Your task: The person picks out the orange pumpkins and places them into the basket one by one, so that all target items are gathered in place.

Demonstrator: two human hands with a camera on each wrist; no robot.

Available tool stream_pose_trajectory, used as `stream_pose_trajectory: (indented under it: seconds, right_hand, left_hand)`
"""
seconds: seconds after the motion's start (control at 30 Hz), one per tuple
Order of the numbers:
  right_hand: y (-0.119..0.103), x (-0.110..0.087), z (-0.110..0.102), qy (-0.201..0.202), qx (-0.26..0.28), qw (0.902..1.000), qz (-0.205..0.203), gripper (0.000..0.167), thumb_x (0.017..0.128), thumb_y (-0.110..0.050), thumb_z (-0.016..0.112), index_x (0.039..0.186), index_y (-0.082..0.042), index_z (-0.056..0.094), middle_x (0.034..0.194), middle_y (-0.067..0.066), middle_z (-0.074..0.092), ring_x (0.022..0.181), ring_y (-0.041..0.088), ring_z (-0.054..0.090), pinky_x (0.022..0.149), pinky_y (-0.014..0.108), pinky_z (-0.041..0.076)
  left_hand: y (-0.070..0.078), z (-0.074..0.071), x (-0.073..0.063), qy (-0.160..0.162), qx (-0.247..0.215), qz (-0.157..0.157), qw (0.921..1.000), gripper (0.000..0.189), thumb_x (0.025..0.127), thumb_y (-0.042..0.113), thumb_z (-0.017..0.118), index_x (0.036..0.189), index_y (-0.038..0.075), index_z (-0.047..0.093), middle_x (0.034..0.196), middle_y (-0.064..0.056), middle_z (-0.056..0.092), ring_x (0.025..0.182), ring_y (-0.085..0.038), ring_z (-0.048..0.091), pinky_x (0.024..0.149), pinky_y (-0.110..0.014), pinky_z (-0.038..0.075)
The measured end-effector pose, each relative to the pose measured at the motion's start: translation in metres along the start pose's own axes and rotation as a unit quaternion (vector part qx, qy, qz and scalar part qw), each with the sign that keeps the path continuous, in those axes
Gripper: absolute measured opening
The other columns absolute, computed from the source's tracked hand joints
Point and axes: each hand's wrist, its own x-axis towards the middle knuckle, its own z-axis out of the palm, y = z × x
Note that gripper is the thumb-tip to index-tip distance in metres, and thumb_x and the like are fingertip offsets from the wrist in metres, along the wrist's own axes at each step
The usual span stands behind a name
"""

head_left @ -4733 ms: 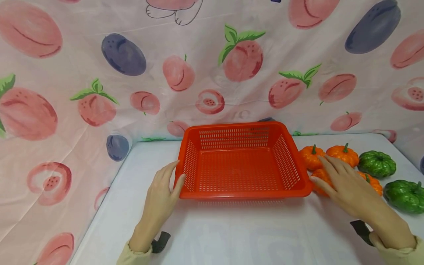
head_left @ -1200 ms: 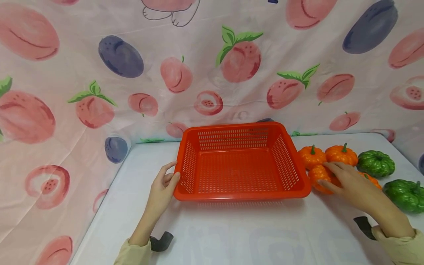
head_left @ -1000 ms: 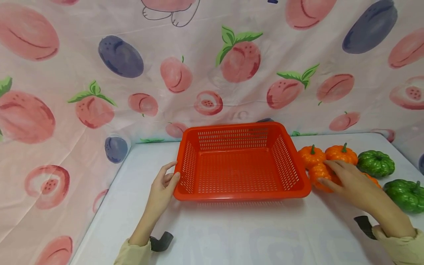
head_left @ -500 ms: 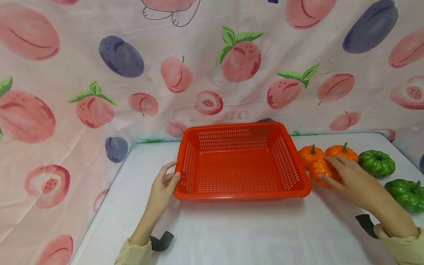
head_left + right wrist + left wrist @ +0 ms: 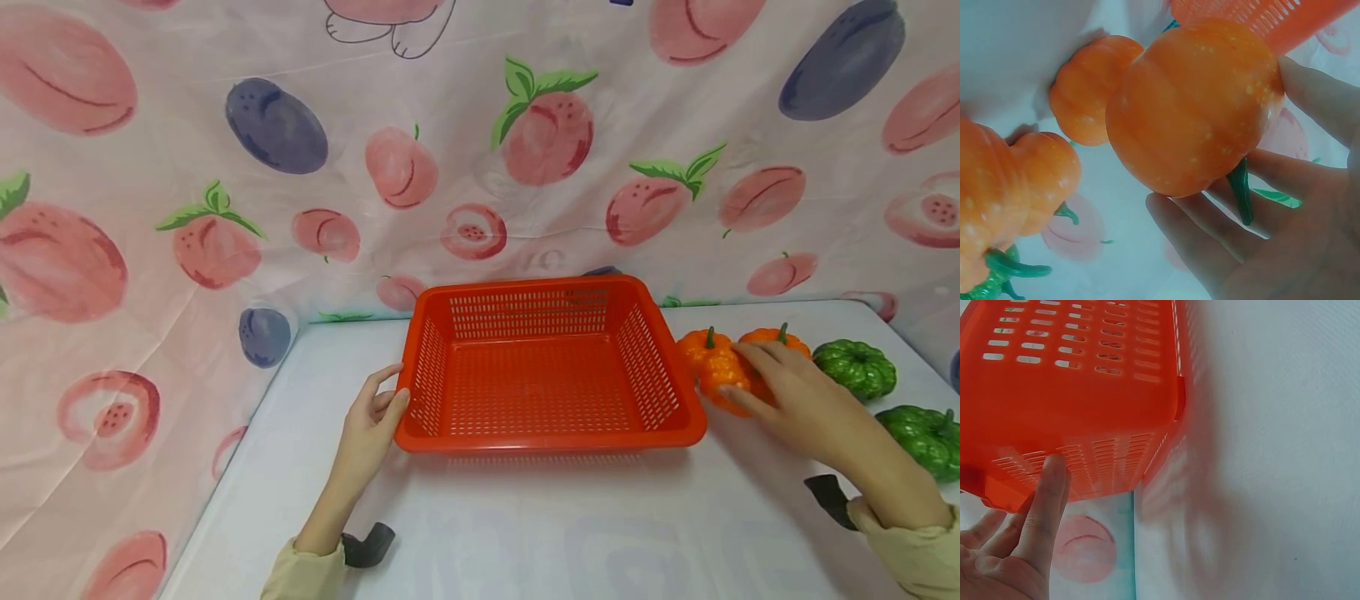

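In the head view my left hand (image 5: 366,429) is at the left end of the red perforated plastic basket (image 5: 551,442), with its thumb against the rim. The left wrist view shows its fingers against the basket's outer wall (image 5: 1072,406), below the rim. To the right of the basket, my right hand (image 5: 806,408) grips a small orange pumpkin (image 5: 723,379). Fingers and thumb span that pumpkin (image 5: 1194,106) in the right wrist view, and its green stem points toward the palm. Two more orange pumpkins (image 5: 693,343) (image 5: 776,335) sit behind it.
Two green pumpkins (image 5: 855,369) (image 5: 922,437) lie at the far right of the white tabletop (image 5: 525,533). A fruit-print cloth (image 5: 450,167) hangs behind the table and along its left. Other orange pumpkins (image 5: 1047,178) crowd near the held one in the right wrist view.
My left hand has closed onto the basket's left rim. My right hand has taken hold of the orange pumpkin and shifted it up and back slightly in the head view. The basket has barely moved.
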Motion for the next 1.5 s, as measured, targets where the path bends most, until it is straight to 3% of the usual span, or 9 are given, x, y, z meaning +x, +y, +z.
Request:
stream_pose_trajectory:
  seconds: [0.27, 0.63, 0.87, 1.5]
  right_hand:
    - [-0.004, 0.005, -0.007, 0.021, 0.007, 0.9994, -0.026, 0.058, 0.090, -0.026, 0.074, 0.132, 0.006, 0.052, 0.127, 0.029, 0.050, 0.113, 0.050, 0.046, 0.092, 0.067, 0.038]
    - [-0.014, 0.010, -0.015, -0.001, 0.002, 1.0000, 0.001, 0.064, 0.091, -0.030, 0.072, 0.137, 0.007, 0.047, 0.132, 0.031, 0.045, 0.116, 0.050, 0.043, 0.093, 0.070, 0.039]
    - [-0.018, 0.013, -0.017, 0.023, 0.007, 0.9996, -0.011, 0.061, 0.090, -0.025, 0.073, 0.137, 0.005, 0.047, 0.132, 0.029, 0.046, 0.116, 0.048, 0.043, 0.092, 0.068, 0.039]
    - [-0.027, 0.021, -0.025, 0.022, -0.001, 0.9997, -0.010, 0.065, 0.088, -0.024, 0.075, 0.138, 0.007, 0.046, 0.133, 0.031, 0.045, 0.118, 0.050, 0.041, 0.093, 0.070, 0.041]
  left_hand:
    - [0.000, 0.000, -0.001, 0.004, -0.002, -0.001, 1.0000, 0.044, 0.101, 0.023, 0.059, 0.143, 0.022, 0.047, 0.120, -0.020, 0.068, 0.101, -0.031, 0.070, 0.081, -0.028, 0.058]
    - [-0.001, 0.000, -0.001, 0.000, -0.006, -0.005, 1.0000, 0.043, 0.101, 0.022, 0.059, 0.143, 0.022, 0.047, 0.121, -0.020, 0.067, 0.103, -0.032, 0.070, 0.082, -0.029, 0.058]
    - [-0.002, 0.000, -0.001, 0.001, -0.011, -0.003, 0.9999, 0.044, 0.101, 0.023, 0.059, 0.143, 0.022, 0.047, 0.119, -0.021, 0.067, 0.102, -0.032, 0.070, 0.081, -0.028, 0.058]
    - [0.000, 0.000, 0.000, 0.000, -0.002, 0.001, 1.0000, 0.045, 0.101, 0.026, 0.060, 0.143, 0.022, 0.047, 0.121, -0.019, 0.067, 0.104, -0.031, 0.070, 0.084, -0.028, 0.057]
